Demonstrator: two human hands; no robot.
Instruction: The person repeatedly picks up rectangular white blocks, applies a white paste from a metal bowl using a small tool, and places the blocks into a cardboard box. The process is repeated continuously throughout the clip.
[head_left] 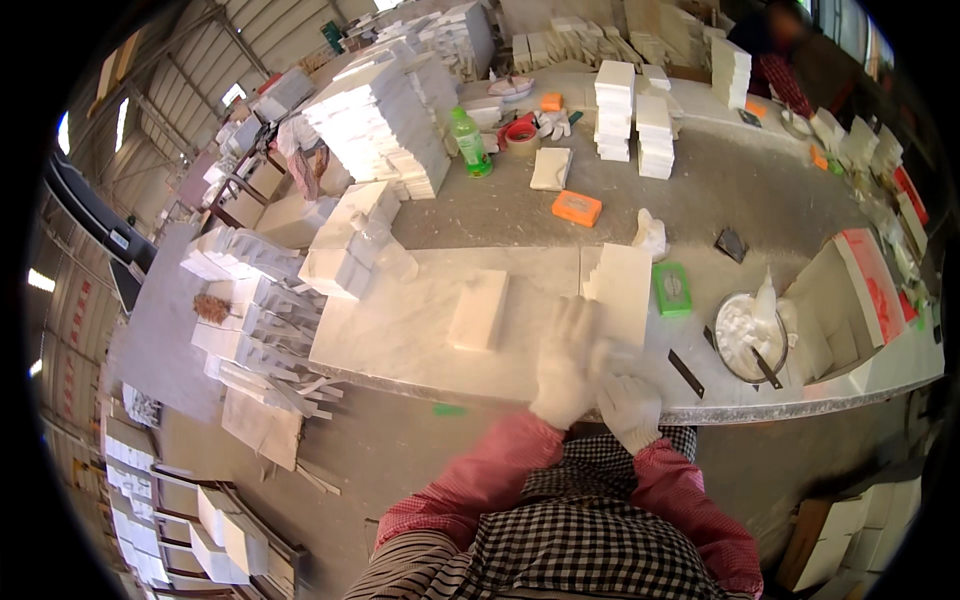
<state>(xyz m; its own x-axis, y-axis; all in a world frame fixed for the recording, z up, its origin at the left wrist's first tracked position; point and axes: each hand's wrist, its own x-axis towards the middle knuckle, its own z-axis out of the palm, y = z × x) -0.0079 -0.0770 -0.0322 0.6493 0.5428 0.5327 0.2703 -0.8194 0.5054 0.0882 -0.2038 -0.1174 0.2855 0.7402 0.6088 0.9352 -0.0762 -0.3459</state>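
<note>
Both my hands wear white gloves at the near edge of the work table. My left hand [565,365] is smeared by motion, its fingers stretched forward beside a stack of white stone tiles [621,290]. Close against it, to the right, is my right hand [630,408]; its fingertips blur into the left hand, so I cannot tell whether they grip anything. A single white tile [480,310] lies on a large pale slab [385,318] to the left of my hands. A green box [672,290] sits right of the stack.
A bowl of white paste [745,345] holds a spatula, with a dark flat blade [686,373] nearby. An open carton [865,290] stands at the right. Farther back are an orange box [577,208], a green bottle [470,145] and tall tile stacks [375,125]. Another person [780,60] is at far right.
</note>
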